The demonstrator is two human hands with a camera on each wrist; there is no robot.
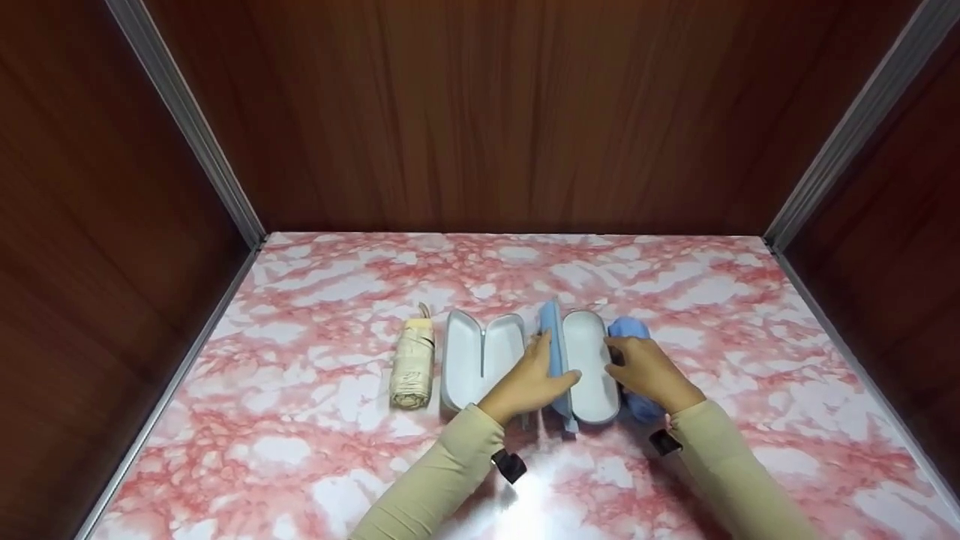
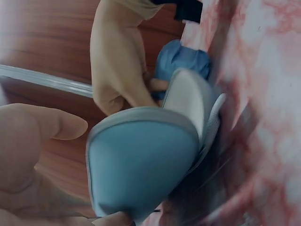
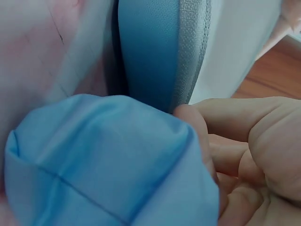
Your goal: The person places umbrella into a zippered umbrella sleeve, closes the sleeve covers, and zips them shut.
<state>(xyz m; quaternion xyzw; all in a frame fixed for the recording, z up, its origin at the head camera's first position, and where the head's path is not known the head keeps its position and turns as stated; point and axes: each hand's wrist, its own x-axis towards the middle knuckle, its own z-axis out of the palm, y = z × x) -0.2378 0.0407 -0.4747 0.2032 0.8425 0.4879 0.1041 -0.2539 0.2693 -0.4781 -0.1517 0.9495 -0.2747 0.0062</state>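
Note:
A blue zip-up glasses case [image 1: 591,367] with a pale lining lies open on the table, its blue lid [image 2: 143,162] standing up on the left side. My left hand [image 1: 534,377] is at the outside of that lid, a fingertip at its edge and the thumb held away from it. On the opposite side, my right hand [image 1: 651,371] pinches the case's rim [image 3: 190,61] between thumb and fingers. Close beside those fingers lies a blue folded umbrella [image 3: 113,160], partly hidden by the hand in the head view.
Left of the blue case, a second glasses case [image 1: 463,360] with a white lining lies open, partly covered by my left hand. Further left lies a beige folded umbrella [image 1: 412,366] with a cord loop. Wooden panels [image 1: 510,120] enclose the marbled table [image 1: 300,450] at the back and sides.

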